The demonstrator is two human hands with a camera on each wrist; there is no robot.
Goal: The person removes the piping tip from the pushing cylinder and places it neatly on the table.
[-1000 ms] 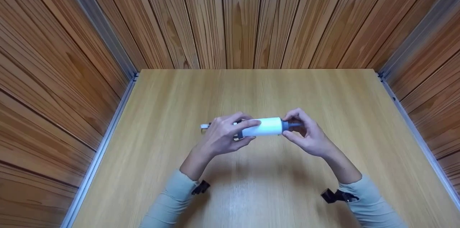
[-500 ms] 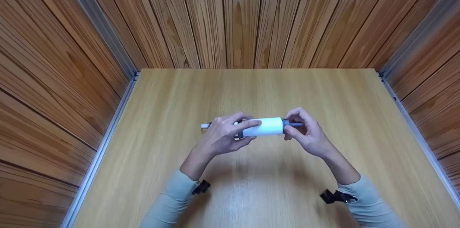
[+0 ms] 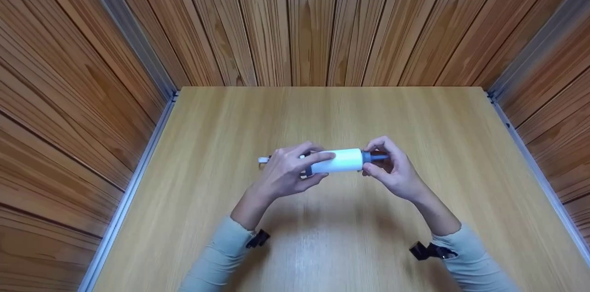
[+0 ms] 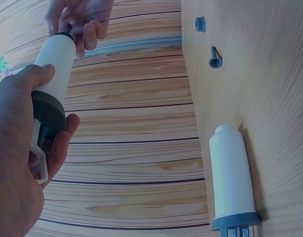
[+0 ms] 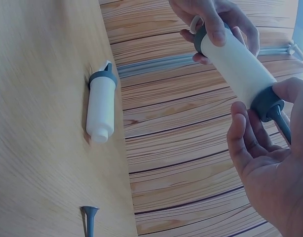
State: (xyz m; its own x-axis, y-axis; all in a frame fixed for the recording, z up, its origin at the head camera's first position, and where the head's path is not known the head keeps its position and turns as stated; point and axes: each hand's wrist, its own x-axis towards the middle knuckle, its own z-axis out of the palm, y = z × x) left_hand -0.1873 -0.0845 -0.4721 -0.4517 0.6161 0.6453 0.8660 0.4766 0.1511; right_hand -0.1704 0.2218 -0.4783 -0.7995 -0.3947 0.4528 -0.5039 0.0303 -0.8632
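Observation:
A white icing syringe (image 3: 345, 160) lies level between both hands, above the table. My left hand (image 3: 288, 172) grips its rear end around the dark grey collar (image 4: 49, 111), beside a white loop-shaped handle (image 4: 40, 158). At the front end, the thumb and fingers of my right hand (image 3: 392, 174) pinch the grey nozzle cap (image 5: 266, 102). From that cap a thin grey nozzle (image 5: 281, 124) points toward my right palm. The cap sits against the white barrel; its thread is hidden.
On the wooden table (image 3: 313, 117), the wrist views show a second white syringe (image 4: 233, 173) lying with a bare neck, a loose flared grey nozzle (image 4: 215, 59) and a small grey piece (image 4: 200, 24). Wooden plank walls (image 3: 309, 20) enclose the back and sides.
The right thumb and fingers have shifted around the nozzle cap, and the right wrist has moved slightly left. My left hand has kept its grip, nearly still.

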